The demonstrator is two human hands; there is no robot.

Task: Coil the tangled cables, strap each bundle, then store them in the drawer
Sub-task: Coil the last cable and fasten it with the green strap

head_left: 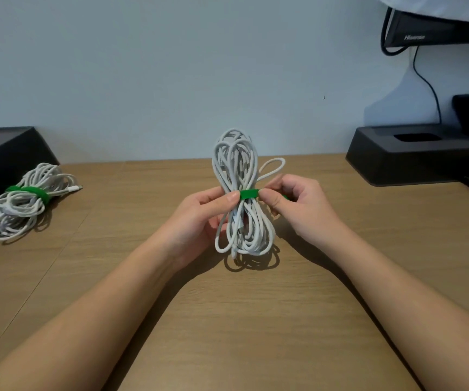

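White cable bundle (239, 165), coiled in long loops, stood upright above the middle of the counter (227, 320), its lower loops just over the wood and throwing a shadow there. A green strap (249, 194) circled its waist. The left hand (199, 213) held the bundle at the strap's left edge, thumb on the front, its grip clenched round the cable. The right hand (298, 204) pinched the strap's right end, its fingers curled and hiding the rest of the strap. One loose loop stuck out behind those fingers.

A second bundle (22, 210), bound with a second strap (30, 191), lay at the counter's far left, well apart, just beside a black box (5, 156). At far right sat a black stand (413, 156) against the wall (171, 66). Above it was a dark screen (430, 29) with a black cord (428, 86) hanging down.
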